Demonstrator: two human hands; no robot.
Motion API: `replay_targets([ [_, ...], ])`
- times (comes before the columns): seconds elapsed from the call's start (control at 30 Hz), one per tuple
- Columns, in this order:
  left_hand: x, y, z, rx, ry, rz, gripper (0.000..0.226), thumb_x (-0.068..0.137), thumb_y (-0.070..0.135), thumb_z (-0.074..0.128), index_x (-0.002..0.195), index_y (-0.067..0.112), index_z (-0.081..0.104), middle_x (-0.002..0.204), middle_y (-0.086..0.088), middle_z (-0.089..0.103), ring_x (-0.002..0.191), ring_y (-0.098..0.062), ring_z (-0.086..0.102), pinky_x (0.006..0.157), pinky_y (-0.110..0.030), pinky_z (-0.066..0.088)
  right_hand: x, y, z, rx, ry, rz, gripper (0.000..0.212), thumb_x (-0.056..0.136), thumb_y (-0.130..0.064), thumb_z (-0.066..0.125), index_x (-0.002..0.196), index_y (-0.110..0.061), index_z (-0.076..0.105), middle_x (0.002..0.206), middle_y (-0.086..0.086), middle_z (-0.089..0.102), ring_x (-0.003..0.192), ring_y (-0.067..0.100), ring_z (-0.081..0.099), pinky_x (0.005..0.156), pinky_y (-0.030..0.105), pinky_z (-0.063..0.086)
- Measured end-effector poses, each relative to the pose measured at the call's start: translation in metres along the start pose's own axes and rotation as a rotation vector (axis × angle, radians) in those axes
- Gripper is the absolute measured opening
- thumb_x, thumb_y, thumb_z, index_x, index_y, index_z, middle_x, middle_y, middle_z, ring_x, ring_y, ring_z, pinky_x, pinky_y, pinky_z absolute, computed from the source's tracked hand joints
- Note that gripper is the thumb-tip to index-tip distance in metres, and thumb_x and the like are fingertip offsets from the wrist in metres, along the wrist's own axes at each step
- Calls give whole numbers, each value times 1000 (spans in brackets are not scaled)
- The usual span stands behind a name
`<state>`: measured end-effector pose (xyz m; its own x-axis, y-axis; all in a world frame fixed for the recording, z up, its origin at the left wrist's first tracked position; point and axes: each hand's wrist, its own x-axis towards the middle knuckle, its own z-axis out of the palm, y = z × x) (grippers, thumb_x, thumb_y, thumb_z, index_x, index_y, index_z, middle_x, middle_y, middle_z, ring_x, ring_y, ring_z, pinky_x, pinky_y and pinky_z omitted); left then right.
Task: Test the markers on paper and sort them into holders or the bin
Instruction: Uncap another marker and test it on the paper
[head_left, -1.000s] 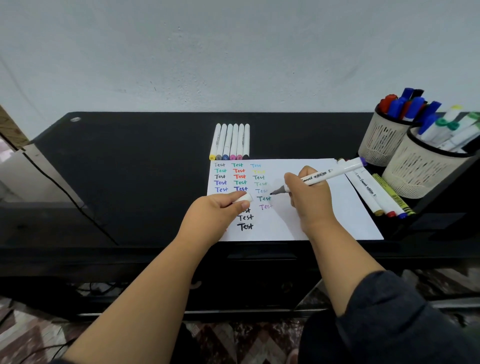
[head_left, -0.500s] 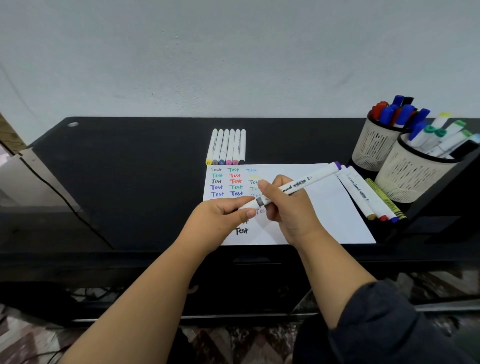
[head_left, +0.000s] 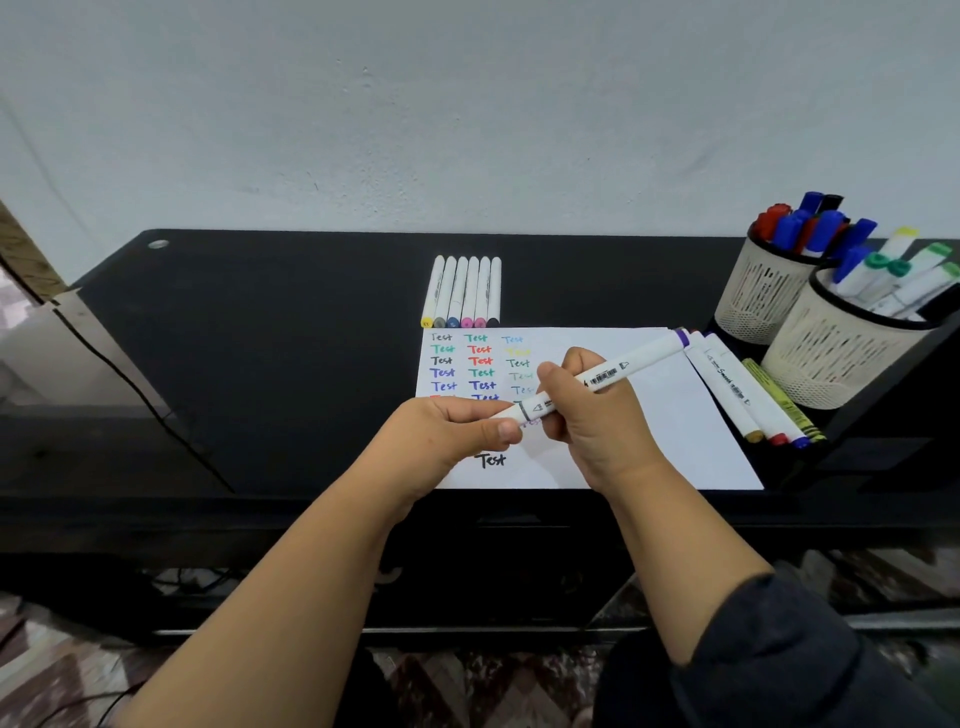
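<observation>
A white marker with a purple end (head_left: 605, 376) slants across the white test paper (head_left: 670, 415), which is covered with coloured "Test" words. My right hand (head_left: 587, 415) grips the marker's barrel. My left hand (head_left: 457, 431) pinches the white cap at the marker's near end, where cap and barrel meet. Several white markers (head_left: 464, 292) lie in a row behind the paper. A few more markers (head_left: 748, 395) lie at the paper's right edge. Two cream mesh holders (head_left: 758, 296) (head_left: 831, 358) at the right hold markers.
Everything sits on a black desk (head_left: 260, 338) against a pale wall. A black cable (head_left: 130, 384) runs down the desk's left side. The holders stand on a black tray at the desk's right end. Patterned floor shows below.
The marker tip was on the paper a second ago. My right hand lifted it and brought it to my left hand, and the cap now sits over the tip.
</observation>
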<state>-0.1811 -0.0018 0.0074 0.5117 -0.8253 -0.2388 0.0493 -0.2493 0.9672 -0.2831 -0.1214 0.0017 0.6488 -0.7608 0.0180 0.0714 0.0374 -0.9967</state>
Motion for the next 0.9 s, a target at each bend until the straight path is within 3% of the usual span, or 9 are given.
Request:
replay_targets([
  [0.27, 0, -4, 0, -8, 71, 5, 12, 77, 15, 74, 83, 26, 77, 90, 12, 73, 99, -9, 64, 92, -29, 49, -1, 0, 10, -4, 19, 52, 37, 94, -8, 52, 62, -12, 34, 44, -9, 54, 38, 5, 45, 47, 22, 33],
  [0.37, 2, -3, 2, 11, 110, 7, 14, 79, 18, 73, 85, 30, 75, 90, 14, 73, 95, -9, 66, 86, -27, 51, -2, -1, 12, 31, 68, 106, 36, 94, -15, 54, 61, -14, 41, 45, -7, 52, 40, 8, 41, 45, 20, 35],
  [0.5, 0, 1, 8, 130, 141, 33, 17, 84, 26, 69, 99, 34, 72, 89, 21, 69, 81, 1, 61, 60, -9, 44, -5, -4, 10, 49, 142, 193, 25, 94, -33, 56, 77, -14, 58, 49, -6, 52, 42, 5, 41, 43, 17, 35],
  [0.6, -3, 6, 7, 139, 179, 16, 20, 86, 27, 67, 105, 32, 71, 93, 14, 71, 86, -6, 66, 77, -24, 54, -4, -10, 2, 162, 291, 176, 17, 93, -28, 57, 88, -14, 48, 61, 2, 57, 49, 9, 42, 48, 21, 35],
  [0.7, -7, 10, 5, 183, 193, 20, 23, 86, 29, 66, 109, 31, 69, 94, 12, 71, 88, -10, 68, 83, -34, 55, -9, -14, -5, -193, 331, -30, 20, 88, -9, 56, 86, -24, 41, 80, -2, 51, 66, 9, 44, 61, 20, 36],
  [0.8, -11, 19, 7, 177, 194, 42, 23, 86, 30, 67, 109, 30, 69, 93, 9, 72, 89, -13, 68, 84, -38, 55, -15, -12, -6, -770, 215, -335, 34, 88, -5, 57, 115, -26, 57, 95, -6, 38, 88, 8, 41, 72, 13, 34],
  [0.83, -11, 24, 9, 175, 195, 52, 25, 86, 30, 67, 110, 29, 69, 93, 8, 72, 89, -14, 67, 83, -37, 55, -15, -12, -6, -906, 227, -430, 35, 88, -5, 59, 119, -21, 61, 97, -4, 36, 91, 10, 38, 73, 18, 35],
  [0.9, -12, 36, 13, 215, 195, 82, 30, 85, 31, 67, 114, 29, 67, 96, 7, 69, 86, -11, 64, 73, -27, 54, -12, -15, -10, -1075, 264, -607, 26, 83, -1, 65, 108, -11, 68, 90, 1, 39, 83, 16, 38, 56, 25, 36],
])
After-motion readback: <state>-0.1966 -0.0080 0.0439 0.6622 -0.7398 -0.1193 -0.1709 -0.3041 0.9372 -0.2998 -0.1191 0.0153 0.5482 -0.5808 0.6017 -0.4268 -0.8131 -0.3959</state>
